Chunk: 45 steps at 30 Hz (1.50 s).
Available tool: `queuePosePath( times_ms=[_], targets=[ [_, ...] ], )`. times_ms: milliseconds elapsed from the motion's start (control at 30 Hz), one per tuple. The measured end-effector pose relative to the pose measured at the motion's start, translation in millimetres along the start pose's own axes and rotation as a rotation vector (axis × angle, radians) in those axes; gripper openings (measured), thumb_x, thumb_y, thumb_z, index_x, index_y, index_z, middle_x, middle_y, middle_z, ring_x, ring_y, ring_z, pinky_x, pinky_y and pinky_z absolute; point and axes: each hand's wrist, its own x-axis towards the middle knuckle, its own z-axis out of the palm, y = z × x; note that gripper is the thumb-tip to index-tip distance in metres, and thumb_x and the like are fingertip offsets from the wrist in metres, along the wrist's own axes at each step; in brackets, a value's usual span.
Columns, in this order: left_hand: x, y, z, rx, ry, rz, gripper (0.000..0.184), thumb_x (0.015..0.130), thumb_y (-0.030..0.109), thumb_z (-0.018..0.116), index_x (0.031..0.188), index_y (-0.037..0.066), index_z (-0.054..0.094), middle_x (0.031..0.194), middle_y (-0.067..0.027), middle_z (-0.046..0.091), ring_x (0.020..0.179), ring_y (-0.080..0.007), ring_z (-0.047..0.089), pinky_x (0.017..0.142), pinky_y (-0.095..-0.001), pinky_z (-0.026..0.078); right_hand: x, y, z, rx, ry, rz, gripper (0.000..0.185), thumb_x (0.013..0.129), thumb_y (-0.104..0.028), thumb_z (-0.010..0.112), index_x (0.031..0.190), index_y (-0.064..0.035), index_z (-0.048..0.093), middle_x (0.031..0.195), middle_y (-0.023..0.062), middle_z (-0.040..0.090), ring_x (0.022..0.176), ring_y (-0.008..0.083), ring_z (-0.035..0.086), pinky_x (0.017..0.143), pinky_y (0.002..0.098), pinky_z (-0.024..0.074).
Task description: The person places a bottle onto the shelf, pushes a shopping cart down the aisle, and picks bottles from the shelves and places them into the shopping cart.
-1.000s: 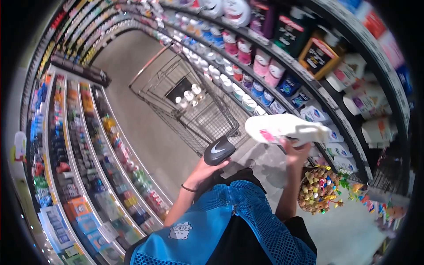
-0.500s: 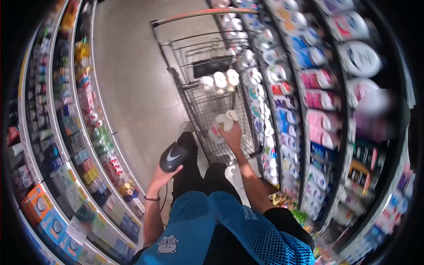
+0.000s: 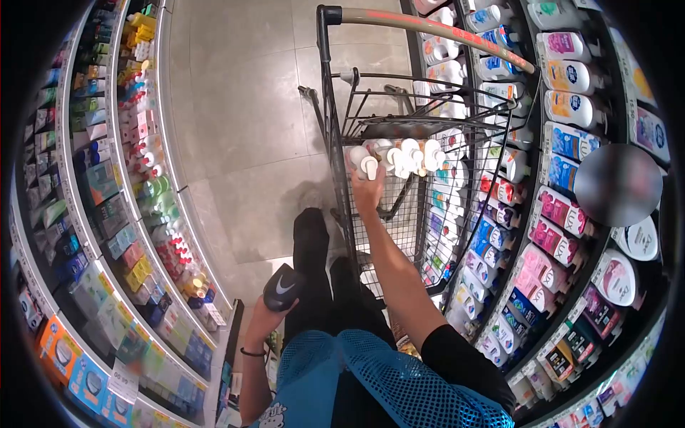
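Inside a wire shopping cart (image 3: 428, 28), the person's right hand (image 3: 367, 189) has moved farther away than half a second ago, when it held a white pump bottle (image 3: 368, 167) over the nearer part of the basket. That bottle is now at the left end of a row of other white pump bottles (image 3: 410, 153), close in front of the cart's dark panel (image 3: 396, 128), so it appears to be joining them. The right arm stretches forward and slightly left, nearly straight, the hand reaching down with its fingers curled around the bottle's upper part; how firmly is hard to tell.

The left hand (image 3: 267, 314) is near and to the left, beside the person's leg, elbow bent, fingers wrapped around a black object (image 3: 282, 288) with a white swoosh. Shelved bottles (image 3: 567, 75) line the right side.
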Motion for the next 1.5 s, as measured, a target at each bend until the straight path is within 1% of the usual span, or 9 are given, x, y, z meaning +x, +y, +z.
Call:
queuePosePath(
  times_ms=[267, 433, 600, 667, 767, 967, 1133, 1233, 1500],
  targets=[
    [-10, 26, 43, -0.084, 0.008, 0.099, 0.045, 0.084, 0.015, 0.083, 0.121, -0.002, 0.064, 0.112, -0.0102, 0.073, 0.103, -0.0166, 0.067, 0.092, -0.0331, 0.052, -26, 93, -29, -0.352, -0.297, -0.294, 0.054, 0.087, -0.027, 0.07, 0.131, 0.0003, 0.057, 0.123, 0.0242, 0.062, 0.109, 0.0442, 0.061, 0.093, 0.0526, 0.0495],
    [-50, 20, 89, 0.036, -0.017, 0.122, 0.045, 0.085, 0.019, 0.084, 0.121, -0.001, 0.065, 0.113, -0.0092, 0.073, 0.105, -0.0166, 0.067, 0.094, -0.0336, 0.051, -79, 72, -141, -0.207, -0.543, -0.259, 0.026, 0.089, -0.024, 0.066, 0.103, -0.0015, 0.071, 0.104, 0.0174, 0.072, 0.097, 0.0348, 0.07, 0.088, 0.0447, 0.0551],
    [-120, -10, 154, -0.015, 0.007, 0.194, 0.045, 0.086, 0.019, 0.083, 0.122, -0.001, 0.065, 0.111, -0.0055, 0.071, 0.102, -0.017, 0.067, 0.092, -0.033, 0.052, -160, 28, -293, 0.862, -0.52, -0.063, 0.018, 0.1, -0.014, 0.057, 0.1, 0.0023, 0.066, 0.101, 0.0151, 0.07, 0.091, 0.022, 0.072, 0.087, 0.0398, 0.0589],
    [-156, -18, 190, -0.172, 0.0, 0.176, 0.045, 0.086, 0.012, 0.081, 0.124, 0.0, 0.061, 0.102, -0.0043, 0.069, 0.091, -0.0146, 0.067, 0.081, -0.0292, 0.054, -197, -25, -399, 0.878, -0.539, -0.049, 0.014, 0.099, -0.009, 0.057, 0.103, 0.0032, 0.062, 0.104, 0.0187, 0.068, 0.095, 0.0274, 0.071, 0.09, 0.0429, 0.0582],
    [-197, -41, 238, -0.164, -0.053, 0.231, 0.041, 0.086, 0.011, 0.081, 0.122, 0.001, 0.063, 0.103, -0.0043, 0.068, 0.089, -0.015, 0.067, 0.082, -0.0303, 0.054, -275, -79, -522, 1.659, -0.75, -0.417, 0.016, 0.097, -0.002, 0.056, 0.112, 0.0025, 0.058, 0.11, 0.0226, 0.063, 0.108, 0.0336, 0.065, 0.092, 0.046, 0.0566],
    [-242, -60, 307, 0.029, -0.188, 0.189, 0.032, 0.087, 0.006, 0.079, 0.116, 0.002, 0.065, 0.101, -0.005, 0.068, 0.094, -0.0163, 0.068, 0.085, -0.0304, 0.054, -418, -121, -698, 1.991, -0.937, -1.11, 0.028, 0.09, 0.006, 0.063, 0.117, 0.0081, 0.06, 0.111, 0.0203, 0.065, 0.101, 0.0282, 0.065, 0.08, 0.0395, 0.0563],
    [-258, -45, 339, 0.079, -0.283, 0.354, 0.04, 0.085, 0.004, 0.08, 0.121, 0.001, 0.065, 0.102, -0.005, 0.07, 0.093, -0.0139, 0.067, 0.085, -0.0289, 0.053, -491, -130, -737, 2.387, -1.008, -1.144, 0.017, 0.097, -0.007, 0.062, 0.109, 0.0004, 0.069, 0.101, 0.0088, 0.073, 0.08, 0.0239, 0.071, 0.064, 0.0409, 0.059],
    [-277, -31, 345, 0.078, -0.298, 0.409, 0.036, 0.086, 0.003, 0.079, 0.119, 0.0, 0.065, 0.102, -0.0052, 0.071, 0.093, -0.0144, 0.067, 0.085, -0.0295, 0.053, -501, -123, -740, 2.152, -0.686, -1.24, 0.027, 0.086, 0.001, 0.069, 0.112, 0.0062, 0.063, 0.107, 0.0159, 0.065, 0.096, 0.0236, 0.064, 0.074, 0.0335, 0.0497],
    [-256, -57, 300, 0.168, -0.291, 0.528, 0.03, 0.085, 0.007, 0.08, 0.112, 0.0, 0.069, 0.097, -0.0049, 0.072, 0.088, -0.0143, 0.068, 0.08, -0.03, 0.053, -506, -134, -716, 2.046, -0.89, -1.187, 0.027, 0.097, -0.013, 0.061, 0.078, 0.0052, 0.058, 0.085, 0.0219, 0.058, 0.06, 0.0314, 0.054, 0.049, 0.0373, 0.0415]
  ],
)
